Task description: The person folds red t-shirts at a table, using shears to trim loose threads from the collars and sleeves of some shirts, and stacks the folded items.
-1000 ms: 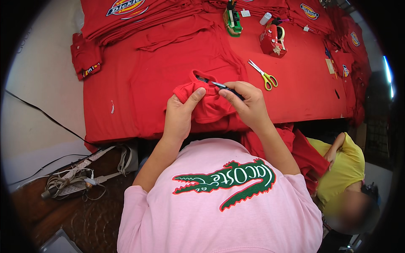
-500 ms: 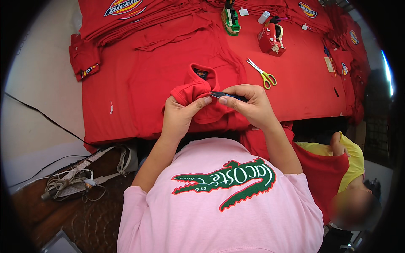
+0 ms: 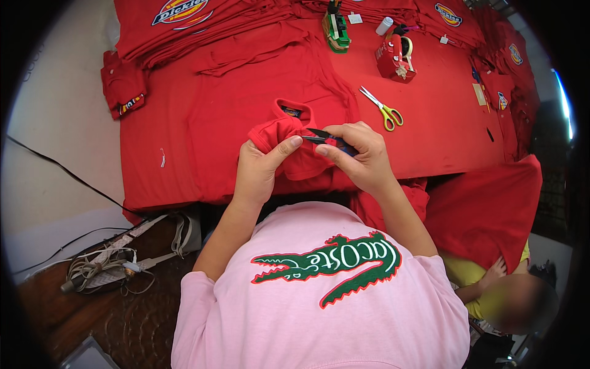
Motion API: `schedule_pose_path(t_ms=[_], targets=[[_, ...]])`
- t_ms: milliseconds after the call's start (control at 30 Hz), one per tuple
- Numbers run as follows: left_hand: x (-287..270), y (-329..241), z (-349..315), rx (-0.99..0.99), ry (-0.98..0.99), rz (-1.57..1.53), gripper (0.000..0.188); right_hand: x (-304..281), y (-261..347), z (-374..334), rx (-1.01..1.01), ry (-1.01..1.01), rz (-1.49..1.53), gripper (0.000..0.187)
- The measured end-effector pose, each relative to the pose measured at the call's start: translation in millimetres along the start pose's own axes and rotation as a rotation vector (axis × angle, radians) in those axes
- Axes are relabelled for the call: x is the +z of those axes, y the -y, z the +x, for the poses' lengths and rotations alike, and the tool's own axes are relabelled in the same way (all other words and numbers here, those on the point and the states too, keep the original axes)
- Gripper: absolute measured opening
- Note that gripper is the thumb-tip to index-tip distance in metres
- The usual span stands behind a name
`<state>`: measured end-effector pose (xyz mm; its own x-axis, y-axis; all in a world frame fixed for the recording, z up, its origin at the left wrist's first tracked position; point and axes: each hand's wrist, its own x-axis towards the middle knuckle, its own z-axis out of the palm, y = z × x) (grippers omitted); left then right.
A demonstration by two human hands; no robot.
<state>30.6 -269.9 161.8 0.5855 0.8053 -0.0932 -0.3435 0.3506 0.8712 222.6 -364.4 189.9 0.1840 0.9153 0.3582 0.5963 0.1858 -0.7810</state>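
Note:
Between the thumb and fingers of my left hand is pinched the front of a red shirt, just below its collar. My right hand is closed around dark thread snips. Their blades are spread apart and point left, close to my left thumb and the pinched fabric. Whether a thread lies between the blades is too small to tell. The rest of the shirt lies spread on the red-covered table. Beyond my right hand rest scissors with yellow-green handles, their blades toward the far left.
Folded red shirts are stacked along the far edge, with more at the right. A red tape dispenser, a green tape dispenser and a white bottle stand there. At right, a co-worker holds red cloth. Tangled cables lie lower left.
The snips' blades have spread wider and moved slightly left. My left thumb has shifted a little left and up. The co-worker has lifted and spread the red cloth.

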Motion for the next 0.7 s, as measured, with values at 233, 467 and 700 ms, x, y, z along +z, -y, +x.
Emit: schedule_pose_path(t_ms=[233, 467, 700], targets=[[0, 1, 1, -0.005, 0.036, -0.024, 0.023, 3, -5, 11, -0.215, -0.028, -0.172, 0.023], [-1, -1, 2, -0.025, 0.011, -0.011, 0.021, 9, -17, 5, 0.091, -0.130, -0.119, 0.024], [-20, -50, 30, 0.167, 0.113, 0.133, 0.024, 0, -57, -4, 0.184, 0.538, -0.332, 0.041]])
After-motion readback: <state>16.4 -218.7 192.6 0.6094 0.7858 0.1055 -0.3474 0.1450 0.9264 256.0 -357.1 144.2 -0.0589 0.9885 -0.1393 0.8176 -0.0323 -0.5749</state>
